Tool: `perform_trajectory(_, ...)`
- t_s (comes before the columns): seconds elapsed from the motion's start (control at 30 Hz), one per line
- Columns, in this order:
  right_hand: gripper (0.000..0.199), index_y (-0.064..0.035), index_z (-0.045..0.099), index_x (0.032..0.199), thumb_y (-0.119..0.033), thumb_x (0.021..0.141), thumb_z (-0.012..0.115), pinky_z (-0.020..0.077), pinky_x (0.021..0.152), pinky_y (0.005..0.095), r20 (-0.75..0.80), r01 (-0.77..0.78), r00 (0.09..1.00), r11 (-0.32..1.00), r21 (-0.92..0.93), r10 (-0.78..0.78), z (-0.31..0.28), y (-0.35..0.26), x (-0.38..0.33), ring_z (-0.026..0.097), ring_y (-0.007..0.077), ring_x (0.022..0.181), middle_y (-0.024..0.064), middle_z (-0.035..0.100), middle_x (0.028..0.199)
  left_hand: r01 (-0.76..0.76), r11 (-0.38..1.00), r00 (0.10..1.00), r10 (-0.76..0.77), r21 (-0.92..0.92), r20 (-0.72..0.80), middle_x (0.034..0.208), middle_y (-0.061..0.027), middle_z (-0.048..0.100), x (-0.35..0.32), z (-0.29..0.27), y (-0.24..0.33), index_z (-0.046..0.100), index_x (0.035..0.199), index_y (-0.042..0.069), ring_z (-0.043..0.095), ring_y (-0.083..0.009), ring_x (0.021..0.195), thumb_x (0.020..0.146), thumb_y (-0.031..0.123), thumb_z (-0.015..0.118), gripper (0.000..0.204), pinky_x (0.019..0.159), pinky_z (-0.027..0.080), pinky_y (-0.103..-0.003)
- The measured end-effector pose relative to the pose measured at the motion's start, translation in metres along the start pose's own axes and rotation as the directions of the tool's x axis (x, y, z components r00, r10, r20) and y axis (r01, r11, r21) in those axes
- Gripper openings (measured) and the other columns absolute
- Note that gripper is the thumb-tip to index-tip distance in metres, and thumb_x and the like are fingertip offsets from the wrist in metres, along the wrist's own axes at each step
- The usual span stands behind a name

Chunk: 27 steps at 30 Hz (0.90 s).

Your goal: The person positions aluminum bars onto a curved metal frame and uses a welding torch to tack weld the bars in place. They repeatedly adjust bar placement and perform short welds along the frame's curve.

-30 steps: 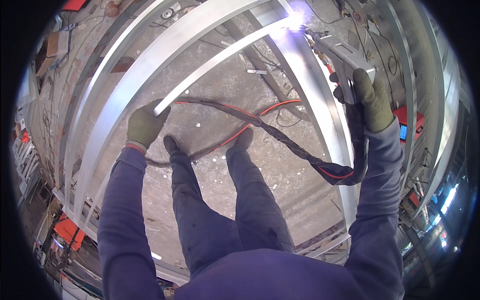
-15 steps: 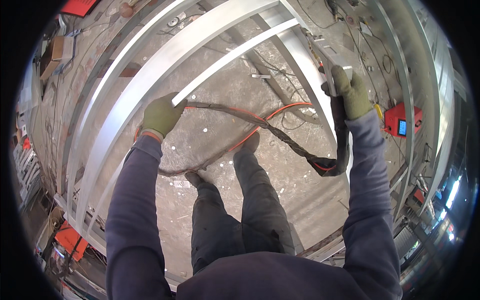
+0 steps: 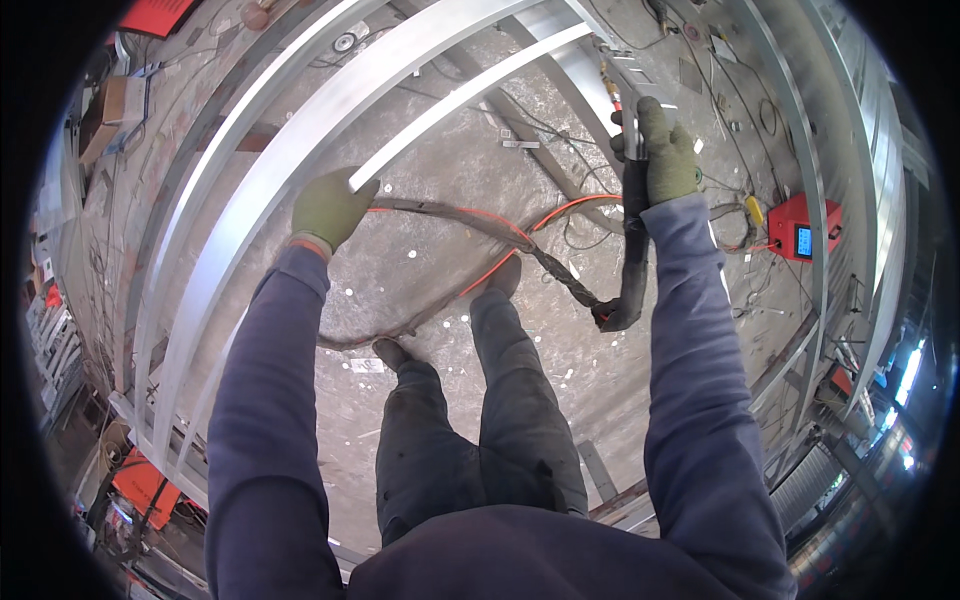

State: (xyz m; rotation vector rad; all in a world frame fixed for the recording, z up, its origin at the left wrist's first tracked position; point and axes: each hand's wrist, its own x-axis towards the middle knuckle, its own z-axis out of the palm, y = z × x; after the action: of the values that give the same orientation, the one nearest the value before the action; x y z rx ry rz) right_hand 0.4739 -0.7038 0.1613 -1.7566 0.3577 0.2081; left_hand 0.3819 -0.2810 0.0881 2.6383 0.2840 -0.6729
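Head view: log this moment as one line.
left hand: holding metal strip | right hand: holding welding torch | black cable sleeve: below right hand | red machine: right side

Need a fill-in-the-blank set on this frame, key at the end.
1. Of the torch and the pale metal strip, the left hand holds the ____.
2. Both hands are covered by ____.
3. The cable sheath hanging below the right hand is coloured ____.
4. The box with the lit screen is coloured ____.

Missing words: strip; gloves; black; red

Left grip [image 3: 332, 210] at near end of strip [image 3: 478, 88], cable bundle [image 3: 556, 268] across floor [image 3: 400, 285], carton [image 3: 103, 115] far left, machine [image 3: 787, 226] far right
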Motion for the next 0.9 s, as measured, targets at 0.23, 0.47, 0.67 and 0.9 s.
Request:
perform_trajectory(0.23, 0.064, 0.0060, 0.073, 0.124, -0.055, 0.106, 0.070, 0.0572, 0.071, 0.0321, -0.007, -0.095, 0.995, 0.994, 0.046, 0.096, 0.015, 0.007, -0.032, 0.074, 0.0189, 0.079, 0.0142, 0.078, 0.105, -0.009, 0.999, 0.999, 0.011, 0.032, -0.053, 0.093, -0.0157, 0.081, -0.005, 0.005, -0.005, 0.082, 0.124, 0.016, 0.078, -0.0375, 0.090, 0.101, 0.050, 0.072, 0.042, 0.084, 0.060, -0.049)
perform_trajectory(0.47, 0.076, 0.0061, 0.065, 0.143, -0.059, 0.104, 0.067, 0.0566, 0.085, 0.0335, 0.198, -0.064, 0.978, 0.998, -0.003, 0.064, -0.039, 0.040, -0.164, 0.072, 0.0181, 0.095, 0.0118, 0.078, 0.106, 0.008, 0.999, 0.998, -0.006, 0.038, -0.066, 0.095, -0.0136, 0.081, -0.008, 0.007, -0.001, 0.081, 0.124, 0.019, 0.078, -0.0361, 0.092, 0.101, 0.050, 0.073, 0.040, 0.086, 0.060, -0.049)
perform_trajectory(0.67, 0.132, 0.0026, 0.048, 0.160, -0.100, 0.079, 0.065, 0.0611, 0.071, 0.0326, 0.147, -0.034, 0.989, 0.952, 0.304, -0.012, -0.023, -0.020, -0.257, 0.077, 0.0236, 0.089, 0.0246, 0.074, 0.132, -0.226, 0.952, 0.712, 0.306, 0.206, -0.632, 0.121, -0.0178, 0.080, -0.032, 0.019, -0.012, 0.077, 0.132, 0.007, 0.075, -0.0385, 0.113, 0.101, 0.047, 0.075, 0.051, 0.101, 0.058, -0.046)
perform_trajectory(0.9, 0.130, 0.0057, 0.044, 0.160, -0.099, 0.085, 0.057, 0.0624, 0.059, 0.0372, 0.232, 0.032, 0.955, 0.846, 0.533, -0.182, -0.017, -0.098, -0.387, 0.076, 0.0330, 0.073, 0.0397, 0.071, 0.123, -0.314, 0.094, 0.934, 0.209, -0.945, -0.290, 0.124, -0.0157, 0.080, -0.267, -0.032, 0.091, 0.070, 0.142, -0.004, 0.076, -0.0248, 0.118, 0.113, 0.047, 0.065, 0.059, 0.104, 0.059, -0.036)
